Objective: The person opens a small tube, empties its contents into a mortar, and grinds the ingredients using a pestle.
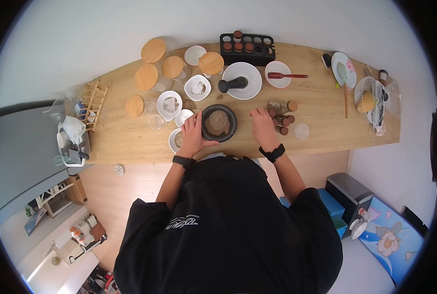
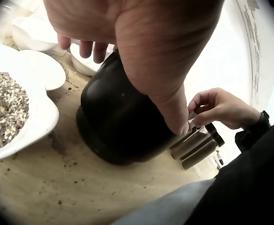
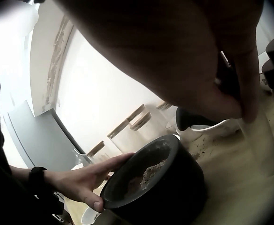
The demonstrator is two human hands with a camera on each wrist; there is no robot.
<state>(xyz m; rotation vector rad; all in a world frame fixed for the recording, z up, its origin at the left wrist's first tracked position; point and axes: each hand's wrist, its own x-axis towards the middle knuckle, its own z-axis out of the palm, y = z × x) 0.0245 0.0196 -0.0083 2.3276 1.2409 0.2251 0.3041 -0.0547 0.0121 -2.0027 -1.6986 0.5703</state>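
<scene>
Black bowl (image 1: 234, 123), holding grey-brown powder (image 1: 217, 122), on the wooden table (image 1: 321, 108) at the centre of the head view. The left hand (image 1: 192, 133) rests against the bowl's left side, thumb and fingers spread apart along its wall. The right hand (image 1: 264, 128), right of the bowl, has thumb and fingertips drawn together; whether they pinch anything, I cannot tell. Small capped jars (image 1: 282, 121) lie just beside it; a black rack (image 1: 250, 56) stands at upper centre.
</scene>
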